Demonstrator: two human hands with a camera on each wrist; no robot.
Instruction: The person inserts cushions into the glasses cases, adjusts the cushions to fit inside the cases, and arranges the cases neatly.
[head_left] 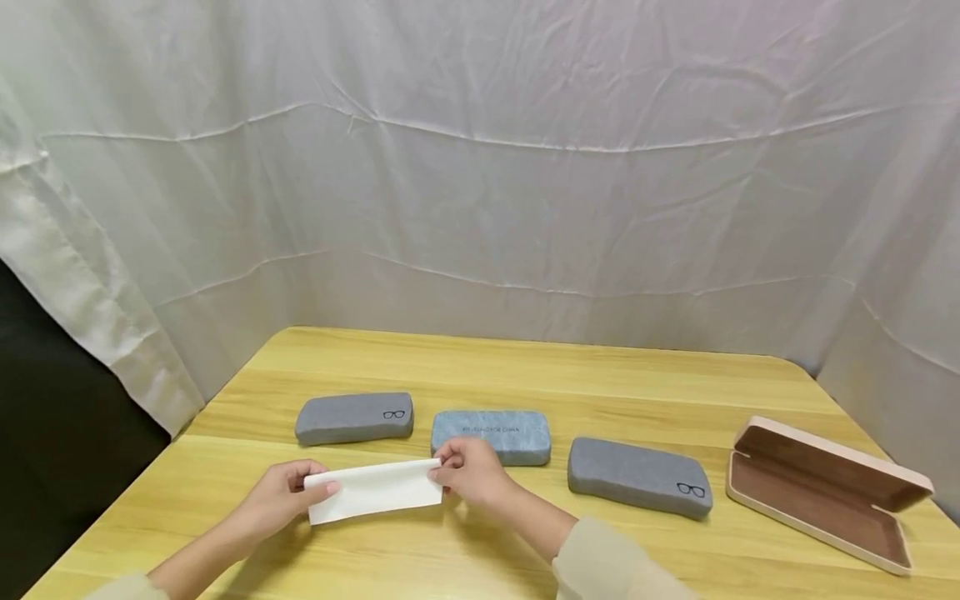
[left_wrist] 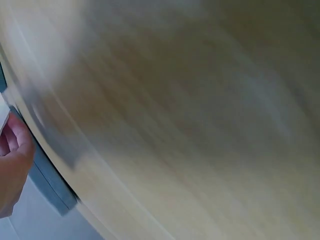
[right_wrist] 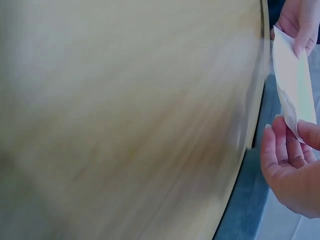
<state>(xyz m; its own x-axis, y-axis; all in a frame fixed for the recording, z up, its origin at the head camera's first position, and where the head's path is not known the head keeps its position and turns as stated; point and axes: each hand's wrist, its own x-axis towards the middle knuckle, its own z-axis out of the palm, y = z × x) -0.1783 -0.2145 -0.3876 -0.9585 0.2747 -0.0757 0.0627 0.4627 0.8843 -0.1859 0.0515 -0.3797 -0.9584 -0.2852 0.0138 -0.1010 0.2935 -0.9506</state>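
A folded white cloth (head_left: 381, 490) is stretched between my two hands, low over the front of the table. My left hand (head_left: 281, 500) pinches its left end, thumb on the near face. At the right end, my right hand (head_left: 474, 472) pinches the cloth near its upper corner. In the right wrist view the cloth (right_wrist: 295, 75) looks layered, with a loose fold by the thumb of the right hand (right_wrist: 292, 172). Just behind the right hand lies a closed blue glasses case (head_left: 495, 433) with lettering on its lid, partly covered by the fingers.
Closed grey glasses cases lie at the left (head_left: 354, 418) and right of centre (head_left: 637, 477), each with a small glasses drawing. Far right, a pinkish case (head_left: 817, 500) stands open, brown inside. White curtains (head_left: 480, 208) hang behind the wooden table (head_left: 525, 358).
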